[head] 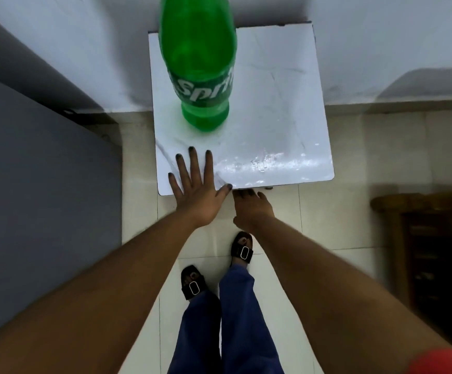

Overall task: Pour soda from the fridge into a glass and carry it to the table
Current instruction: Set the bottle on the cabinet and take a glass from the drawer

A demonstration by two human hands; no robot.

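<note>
On the small white marble-patterned table, toward its far left part, stands the green soda bottle, upright, base on the top; its cap end runs out of the frame above. No glass is in view.

Left hand: flat, fingers fully spread, palm down on the table's near left corner. Holds nothing.

Right hand: at the near edge just beside the left thumb, fingers curled over or under the rim. Whether it grips the edge cannot be told; no object in it.

Both hands well apart from the bottle.

Handling, judged: large plastic bottle, liquid level not readable through the green wall, so weight uncertain; assume heavy if full. Wall is stiff-ish but will dent under a squeeze. If fresh from the fridge, possibly damp and slick. Best hold looks like the narrowed waist at the label, whole hand wrapped round, second hand free for the cap.

The tabletop near edge shows glare or wetness; which one is unclear.
</note>
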